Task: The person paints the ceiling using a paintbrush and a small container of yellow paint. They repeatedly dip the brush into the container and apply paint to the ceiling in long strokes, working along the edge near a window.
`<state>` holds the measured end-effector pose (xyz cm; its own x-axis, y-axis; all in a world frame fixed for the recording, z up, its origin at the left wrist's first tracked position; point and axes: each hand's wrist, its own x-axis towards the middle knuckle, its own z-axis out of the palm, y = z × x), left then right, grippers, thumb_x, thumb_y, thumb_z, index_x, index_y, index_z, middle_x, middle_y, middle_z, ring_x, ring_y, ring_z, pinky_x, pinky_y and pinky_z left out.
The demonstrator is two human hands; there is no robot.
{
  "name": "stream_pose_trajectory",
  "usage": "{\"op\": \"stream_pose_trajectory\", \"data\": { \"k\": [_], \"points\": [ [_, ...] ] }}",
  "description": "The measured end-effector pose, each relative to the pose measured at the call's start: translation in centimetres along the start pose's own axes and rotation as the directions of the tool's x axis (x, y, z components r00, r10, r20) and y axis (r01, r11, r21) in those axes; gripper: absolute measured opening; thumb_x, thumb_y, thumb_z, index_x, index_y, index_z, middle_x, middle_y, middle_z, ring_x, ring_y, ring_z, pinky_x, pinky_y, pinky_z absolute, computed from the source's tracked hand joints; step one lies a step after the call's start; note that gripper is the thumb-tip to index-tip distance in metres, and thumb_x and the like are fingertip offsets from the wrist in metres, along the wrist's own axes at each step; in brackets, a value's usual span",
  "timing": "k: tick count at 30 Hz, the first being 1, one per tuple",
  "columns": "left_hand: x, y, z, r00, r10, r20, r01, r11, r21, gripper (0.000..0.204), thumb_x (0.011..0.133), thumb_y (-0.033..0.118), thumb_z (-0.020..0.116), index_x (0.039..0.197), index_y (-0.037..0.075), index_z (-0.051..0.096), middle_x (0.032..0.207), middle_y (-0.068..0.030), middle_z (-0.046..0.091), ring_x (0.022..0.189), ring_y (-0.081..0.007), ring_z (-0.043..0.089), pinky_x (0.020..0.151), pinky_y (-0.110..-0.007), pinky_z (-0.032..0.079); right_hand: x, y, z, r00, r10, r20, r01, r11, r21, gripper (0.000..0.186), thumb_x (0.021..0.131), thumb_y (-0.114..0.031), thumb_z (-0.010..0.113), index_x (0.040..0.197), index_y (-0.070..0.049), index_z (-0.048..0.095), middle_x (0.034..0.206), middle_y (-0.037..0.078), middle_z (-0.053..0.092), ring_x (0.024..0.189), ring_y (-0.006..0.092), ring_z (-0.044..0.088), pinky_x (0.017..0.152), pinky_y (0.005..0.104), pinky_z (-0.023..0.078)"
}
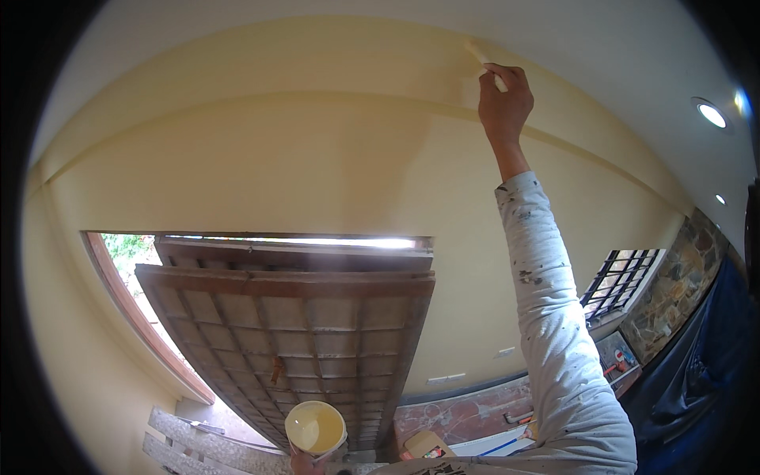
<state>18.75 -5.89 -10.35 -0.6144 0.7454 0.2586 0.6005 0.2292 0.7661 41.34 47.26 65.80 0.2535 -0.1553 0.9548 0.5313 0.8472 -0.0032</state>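
My right hand [504, 103] is raised high, gripping a pale-handled paintbrush [479, 57] whose bristles touch the cream wall [364, 158] just below the white ceiling [586, 59]. The paint-spotted sleeve of that arm runs down to the lower edge. My left hand [305, 461] is low at bottom center, holding a cream bucket [332, 426] with pale yellow paint inside; most of that hand is hidden below the bucket.
A wooden panelled door [237, 309] stands in a doorway at left, above a speckled plank [182, 443]. A table [467, 404] with cardboard and tools lies low at right, near a barred window [621, 277], stone wall [657, 324] and dark tarp [685, 372].
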Motion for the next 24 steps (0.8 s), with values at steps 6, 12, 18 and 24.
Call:
{"op": "stream_pose_trajectory", "data": {
  "k": [6,12,18,24],
  "points": [
    [-0.1,-0.1,0.4,0.999,-0.021,0.047,0.019,0.998,0.056,0.062,0.088,0.013,0.076,0.147,0.003,0.061,0.142,-0.0273,0.060,0.130,-0.0464,0.057,0.114,-0.052,0.045,0.2,1.3,-0.8,1.000,0.015,-0.003,-0.015,1.000,-0.024,0.014,0.089,-0.012,0.073,0.099,-0.010,0.082,0.100,0.008,0.072,0.085,0.0306,0.072,0.076,0.0421,0.057],
    [0.3,0.3,0.8,0.992,0.126,-0.012,-0.124,0.987,0.105,0.060,0.086,0.015,0.077,0.143,0.002,0.063,0.140,-0.0273,0.062,0.129,-0.0466,0.057,0.113,-0.052,0.045,0.5,2.9,-2.0,1.000,0.009,-0.021,-0.010,0.999,-0.034,0.014,0.089,-0.011,0.073,0.099,-0.009,0.082,0.100,0.009,0.073,0.085,0.0319,0.072,0.076,0.0419,0.057],
    [0.7,0.5,0.8,0.999,-0.014,0.036,0.015,0.999,-0.031,0.057,0.087,0.015,0.077,0.141,0.002,0.065,0.137,-0.0252,0.065,0.125,-0.0440,0.061,0.109,-0.050,0.049,0.8,4.8,-3.3,0.999,0.020,-0.032,-0.022,0.998,-0.063,0.014,0.089,-0.011,0.073,0.099,-0.009,0.083,0.100,0.009,0.074,0.085,0.0319,0.072,0.076,0.0415,0.057],
    [1.0,1.7,0.8,0.998,-0.048,0.038,0.051,0.995,-0.088,0.056,0.087,0.015,0.077,0.140,0.002,0.065,0.136,-0.0241,0.066,0.123,-0.0428,0.062,0.107,-0.049,0.050,1.2,6.4,-4.7,0.998,0.046,-0.042,-0.048,0.997,-0.052,0.015,0.089,-0.011,0.073,0.099,-0.007,0.083,0.100,0.009,0.074,0.086,0.0311,0.073,0.078,0.0406,0.057]
  ]
}}
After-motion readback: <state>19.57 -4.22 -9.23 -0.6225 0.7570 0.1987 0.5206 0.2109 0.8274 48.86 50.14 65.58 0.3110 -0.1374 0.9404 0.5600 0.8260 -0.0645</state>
